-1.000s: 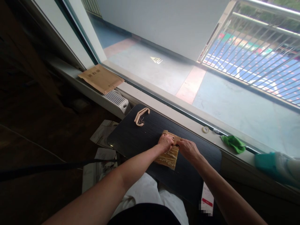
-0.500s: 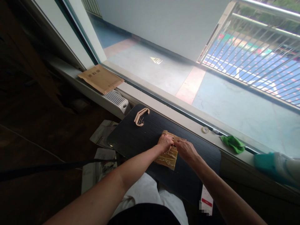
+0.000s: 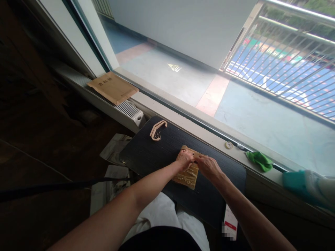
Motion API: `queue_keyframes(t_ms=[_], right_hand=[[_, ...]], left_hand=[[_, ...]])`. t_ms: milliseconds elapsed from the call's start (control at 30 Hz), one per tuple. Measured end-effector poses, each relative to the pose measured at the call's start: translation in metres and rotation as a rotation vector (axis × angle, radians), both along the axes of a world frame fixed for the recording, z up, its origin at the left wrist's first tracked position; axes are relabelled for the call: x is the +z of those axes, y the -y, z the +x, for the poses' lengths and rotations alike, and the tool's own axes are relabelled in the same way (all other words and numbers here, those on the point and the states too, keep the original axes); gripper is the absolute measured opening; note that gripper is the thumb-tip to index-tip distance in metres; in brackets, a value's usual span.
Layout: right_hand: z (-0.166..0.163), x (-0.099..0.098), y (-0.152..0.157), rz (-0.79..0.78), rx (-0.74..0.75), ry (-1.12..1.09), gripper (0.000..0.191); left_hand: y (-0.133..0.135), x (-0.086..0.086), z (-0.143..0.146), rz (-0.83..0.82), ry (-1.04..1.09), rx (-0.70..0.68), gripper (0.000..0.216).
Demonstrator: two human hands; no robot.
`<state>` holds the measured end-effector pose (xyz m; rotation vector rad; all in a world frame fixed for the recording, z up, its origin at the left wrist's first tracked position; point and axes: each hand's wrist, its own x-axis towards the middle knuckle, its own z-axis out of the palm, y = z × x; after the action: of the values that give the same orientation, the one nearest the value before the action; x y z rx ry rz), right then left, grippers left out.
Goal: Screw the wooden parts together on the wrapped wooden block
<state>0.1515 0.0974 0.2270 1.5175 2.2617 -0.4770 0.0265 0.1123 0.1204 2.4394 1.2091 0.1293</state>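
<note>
Both hands meet over a light wooden piece point(image 3: 198, 153) with dark spots on its upper face, on a dark table. My left hand point(image 3: 185, 159) is closed around its left part. Against it, my right hand point(image 3: 208, 165) has its fingers curled together at the piece's right part; what they pinch, if anything, is hidden. Below the hands lies a yellowish-brown rough panel point(image 3: 187, 177) with pale bits on its surface. Whether it is joined to the wooden piece cannot be seen. Farther left lie curved wooden strips point(image 3: 156, 129) with several small screws point(image 3: 157, 135) beside them.
The black table point(image 3: 141, 150) stands against a window sill point(image 3: 206, 136). On the sill are a tape roll point(image 3: 228, 145), a green cloth point(image 3: 259, 161) and a teal container point(image 3: 295, 183). A brown envelope point(image 3: 113, 87) lies on the radiator point(image 3: 131, 109). A white-and-red card point(image 3: 230, 223) is at the table's near right edge.
My right hand's fingers have shifted very slightly against the wooden piece. My left hand and the things on the table stay in place.
</note>
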Motion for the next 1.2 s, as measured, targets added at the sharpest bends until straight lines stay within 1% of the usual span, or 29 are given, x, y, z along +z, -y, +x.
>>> queue_keyframes(t_ms=[100, 200, 333, 433, 600, 733, 833, 933, 1067, 1200], right_hand=[[0.000, -0.001, -0.002, -0.002, -0.046, 0.019, 0.025], [0.000, 0.003, -0.004, -0.031, -0.082, 0.071, 0.022], [0.001, 0.010, -0.004, -0.026, -0.041, 0.055, 0.023], [0.003, 0.010, -0.004, -0.010, -0.012, 0.019, 0.026], [0.004, 0.005, -0.005, -0.020, -0.041, 0.024, 0.025], [0.002, 0.011, -0.006, -0.040, -0.061, 0.051, 0.023], [0.001, 0.014, -0.005, -0.039, -0.027, 0.033, 0.026], [0.002, 0.012, -0.005, -0.029, -0.010, 0.022, 0.026], [0.003, 0.006, -0.006, -0.027, -0.032, 0.016, 0.023], [0.003, 0.008, -0.005, -0.020, -0.052, 0.010, 0.023]], left_hand=[[0.001, 0.000, -0.001, 0.009, 0.006, -0.015, 0.017], [0.000, 0.000, -0.001, 0.013, -0.003, -0.020, 0.017], [0.000, -0.002, -0.001, 0.011, -0.008, -0.025, 0.018], [0.000, -0.003, 0.000, 0.013, -0.011, -0.020, 0.017], [0.000, -0.003, 0.000, 0.009, -0.032, -0.014, 0.016], [0.001, -0.001, 0.000, 0.014, -0.039, -0.010, 0.015], [0.001, 0.000, -0.001, 0.031, -0.026, -0.011, 0.016], [0.000, -0.001, -0.001, 0.039, -0.022, -0.013, 0.017], [0.000, -0.002, -0.001, 0.035, -0.023, -0.016, 0.017], [0.000, 0.000, -0.001, 0.032, -0.024, -0.015, 0.016]])
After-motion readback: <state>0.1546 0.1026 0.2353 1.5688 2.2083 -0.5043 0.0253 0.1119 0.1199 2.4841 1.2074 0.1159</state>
